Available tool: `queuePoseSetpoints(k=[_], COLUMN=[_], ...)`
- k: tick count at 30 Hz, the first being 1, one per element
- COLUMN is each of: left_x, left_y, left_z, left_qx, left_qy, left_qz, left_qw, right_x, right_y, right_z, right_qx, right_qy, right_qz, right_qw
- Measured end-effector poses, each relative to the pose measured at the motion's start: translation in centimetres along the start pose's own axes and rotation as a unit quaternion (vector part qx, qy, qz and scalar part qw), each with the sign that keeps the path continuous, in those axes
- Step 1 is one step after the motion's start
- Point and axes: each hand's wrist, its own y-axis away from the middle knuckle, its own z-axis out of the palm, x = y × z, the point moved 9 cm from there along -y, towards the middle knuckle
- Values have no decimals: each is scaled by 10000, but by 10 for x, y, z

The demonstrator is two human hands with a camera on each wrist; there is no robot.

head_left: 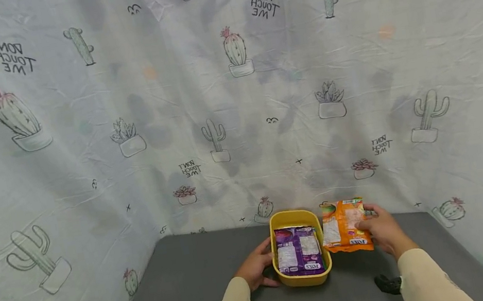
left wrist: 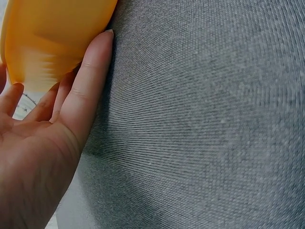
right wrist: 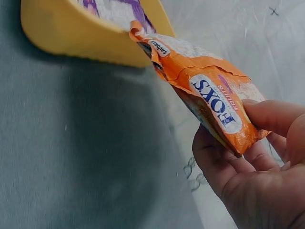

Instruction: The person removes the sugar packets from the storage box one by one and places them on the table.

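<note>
A yellow plastic bin (head_left: 305, 281) sits on the grey table, holding a purple candy bag (head_left: 299, 251) that lies flat inside. To its left is my left hand (head_left: 257, 266), with extended fingers resting against the bin's outer wall. In the left wrist view the thumb (left wrist: 88, 81) and fingertips touch the yellow side. My right hand (head_left: 384, 229) pinches an orange Fox's candy bag (head_left: 345, 227) by its right edge, thumb on top and fingers beneath. This bag hangs just right of the bin, its left end overlapping the rim in the right wrist view.
The grey tabletop (head_left: 186, 283) spreads around the bin. Behind it and at both sides hangs a pale curtain (head_left: 233, 94) printed with cacti. Dark straps (head_left: 388, 284) show beside the cream sleeves (head_left: 425, 279).
</note>
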Motion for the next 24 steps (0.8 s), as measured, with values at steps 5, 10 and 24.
queuePoseSetpoints(k=[5, 10, 24], left_x=[4, 2, -2], left_y=[-1, -5, -3], left_z=[0, -3, 0], left_qx=[5, 79, 111], left_qy=[-84, -104, -29], left_qz=[49, 23, -58], left_qw=[10000, 9999, 9999], right_x=[6, 11, 38], right_y=[4, 7, 8], right_z=[-15, -25, -38], right_qx=[53, 114, 237], right_qy=[77, 209, 594], right_qz=[86, 72, 307], right_qw=[9999, 9997, 9975])
